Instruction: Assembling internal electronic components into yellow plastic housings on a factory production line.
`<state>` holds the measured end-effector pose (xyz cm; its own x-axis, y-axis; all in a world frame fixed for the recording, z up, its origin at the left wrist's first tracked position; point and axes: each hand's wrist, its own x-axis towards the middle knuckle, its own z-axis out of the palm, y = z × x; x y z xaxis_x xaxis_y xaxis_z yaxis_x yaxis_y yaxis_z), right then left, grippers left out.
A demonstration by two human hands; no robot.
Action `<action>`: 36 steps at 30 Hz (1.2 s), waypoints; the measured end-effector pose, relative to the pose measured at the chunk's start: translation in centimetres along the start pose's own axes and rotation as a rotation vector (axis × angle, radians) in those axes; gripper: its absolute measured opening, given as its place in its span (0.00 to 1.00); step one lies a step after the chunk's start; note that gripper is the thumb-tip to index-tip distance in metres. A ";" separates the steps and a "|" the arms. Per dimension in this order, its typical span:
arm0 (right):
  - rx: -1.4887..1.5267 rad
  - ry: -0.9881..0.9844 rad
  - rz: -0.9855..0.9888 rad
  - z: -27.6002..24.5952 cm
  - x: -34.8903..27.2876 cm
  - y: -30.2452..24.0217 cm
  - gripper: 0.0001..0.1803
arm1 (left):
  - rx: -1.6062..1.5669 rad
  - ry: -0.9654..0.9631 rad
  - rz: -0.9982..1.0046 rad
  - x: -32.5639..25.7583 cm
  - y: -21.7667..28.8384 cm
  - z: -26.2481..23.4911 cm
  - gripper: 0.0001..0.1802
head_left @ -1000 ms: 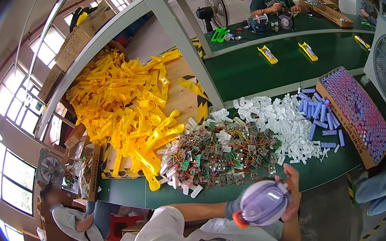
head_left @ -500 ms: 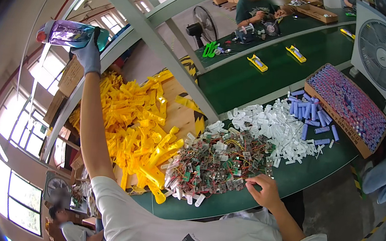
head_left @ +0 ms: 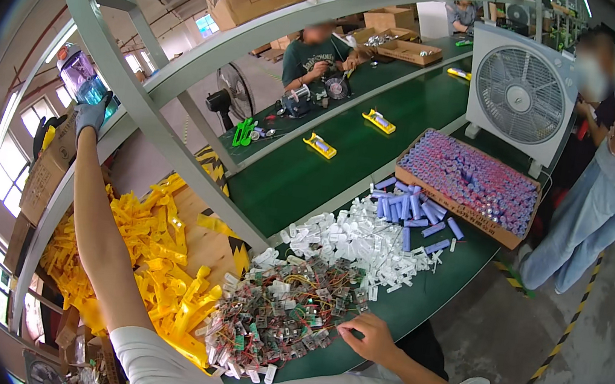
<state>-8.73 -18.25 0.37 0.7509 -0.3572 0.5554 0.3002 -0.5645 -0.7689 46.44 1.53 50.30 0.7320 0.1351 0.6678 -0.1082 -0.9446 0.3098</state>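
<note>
Both hands apart, left hand (head_left: 91,116) lifted bottle (head_left: 80,79) higher

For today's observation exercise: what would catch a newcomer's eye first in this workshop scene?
Probably the raised left hand, gloved, holding a purple bottle up at the shelf rail on the upper left. Next, the bright yellow plastic parts heaped at the left of the green table. The right hand rests at the edge of a pile of small wired circuit boards near the front.

Left hand (head_left: 91,116): gloved, fingers partly hidden behind purple bottle (head_left: 80,77). Bottle top blurred against glare. Circuit-board pile (head_left: 286,312): single parts too small to tell. Right hand (head_left: 369,334): fingertips hidden in pile.
</note>
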 end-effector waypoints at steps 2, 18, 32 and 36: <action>0.024 0.005 -0.019 0.5 -0.2 -0.3 0.04 | 0.106 0.105 0.037 -1.3 -1.5 -0.8 0.62; 0.217 0.060 0.167 -1.2 -0.7 0.5 0.05 | -0.513 -0.611 0.724 -75.3 -9.4 -2.8 0.23; 0.446 -0.633 -0.406 -17.4 1.9 -24.9 0.08 | -0.478 -0.300 0.574 -78.3 -8.0 -1.7 0.21; 0.436 -0.555 -0.434 -18.2 2.5 -24.2 0.07 | -0.462 -0.291 0.571 -78.6 -8.0 -2.3 0.22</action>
<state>-24.86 -19.00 26.14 0.6625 0.3100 0.6819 0.7457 -0.1878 -0.6392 -11.77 -0.89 -3.14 0.6183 -0.4775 0.6243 -0.7422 -0.6159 0.2641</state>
